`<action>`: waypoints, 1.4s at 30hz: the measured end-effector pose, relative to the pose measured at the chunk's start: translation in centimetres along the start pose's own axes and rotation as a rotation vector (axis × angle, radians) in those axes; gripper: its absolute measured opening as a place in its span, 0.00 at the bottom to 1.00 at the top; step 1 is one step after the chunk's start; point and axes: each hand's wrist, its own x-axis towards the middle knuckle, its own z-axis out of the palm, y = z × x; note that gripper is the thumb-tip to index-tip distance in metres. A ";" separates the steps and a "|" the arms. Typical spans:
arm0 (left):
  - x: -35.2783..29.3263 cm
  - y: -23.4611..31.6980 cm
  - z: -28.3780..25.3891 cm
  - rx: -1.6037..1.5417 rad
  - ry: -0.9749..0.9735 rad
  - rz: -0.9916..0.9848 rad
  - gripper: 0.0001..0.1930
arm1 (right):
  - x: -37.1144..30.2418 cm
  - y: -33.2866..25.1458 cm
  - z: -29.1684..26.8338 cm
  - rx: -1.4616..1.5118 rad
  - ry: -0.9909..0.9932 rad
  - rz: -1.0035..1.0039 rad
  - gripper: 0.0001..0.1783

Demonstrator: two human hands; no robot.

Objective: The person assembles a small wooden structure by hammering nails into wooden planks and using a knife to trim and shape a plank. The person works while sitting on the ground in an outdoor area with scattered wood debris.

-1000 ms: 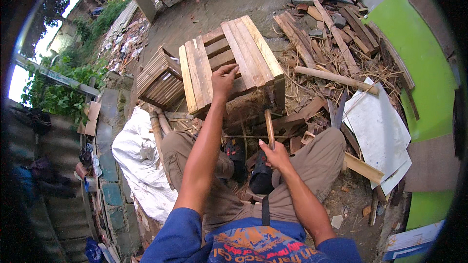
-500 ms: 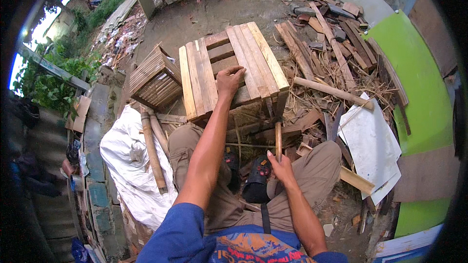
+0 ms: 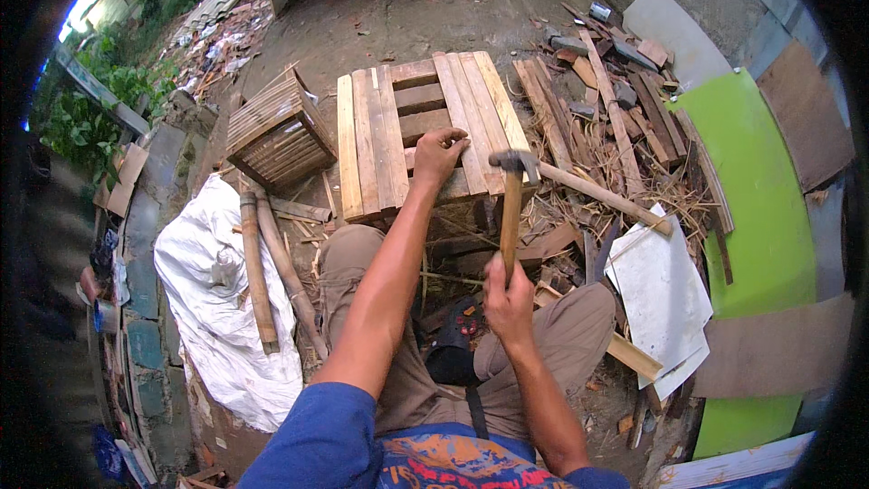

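Before my knees stands a wooden slatted frame (image 3: 367, 140), boards along both sides and a gap with crosspieces between them. My left hand (image 3: 435, 159) rests at the inner edge of its right-hand boards, thumb and fingertips pinched together. Whatever sits in that pinch is too small to make out. In my right hand (image 3: 508, 303) is a claw hammer (image 3: 511, 208), gripped low on its wooden handle. The hammer is raised, its metal head in front of the frame's near right corner in this view.
Left of the frame is a smaller slatted crate (image 3: 282, 131). Bamboo poles (image 3: 258, 272) lie by a white sack (image 3: 226, 308). Scrap wood (image 3: 625, 100) is heaped at right, near white sheets (image 3: 665, 294) and a green panel (image 3: 751, 172). A round pole (image 3: 606, 197) lies beyond the hammer.
My right hand has brought the hammer up from low between my knees, so its head now shows clearly. The left hand keeps its pinch at the boards. The whole view has shifted slightly.
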 end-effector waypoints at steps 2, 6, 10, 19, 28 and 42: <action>0.1 -0.1 0.0 -0.014 -0.030 -0.082 0.11 | 2.5 -2.1 0.9 -0.130 0.071 -0.177 0.20; 0.3 0.0 -0.3 0.036 -0.050 -0.059 0.12 | 6.9 -2.8 1.4 -0.252 0.013 -0.184 0.20; 0.1 0.3 -0.4 0.062 -0.063 -0.105 0.12 | 9.1 -1.6 1.3 -0.385 -0.035 -0.214 0.20; 0.2 -0.1 -0.5 0.032 -0.053 -0.107 0.11 | 10.3 -0.6 1.7 -0.444 -0.049 -0.228 0.22; 0.3 0.3 -0.7 0.016 -0.063 -0.156 0.10 | 10.3 -1.3 1.5 -0.513 -0.058 -0.216 0.21; 0.3 0.2 -1.3 0.051 -0.129 -0.134 0.13 | 11.0 -0.8 0.8 -0.468 -0.065 -0.166 0.23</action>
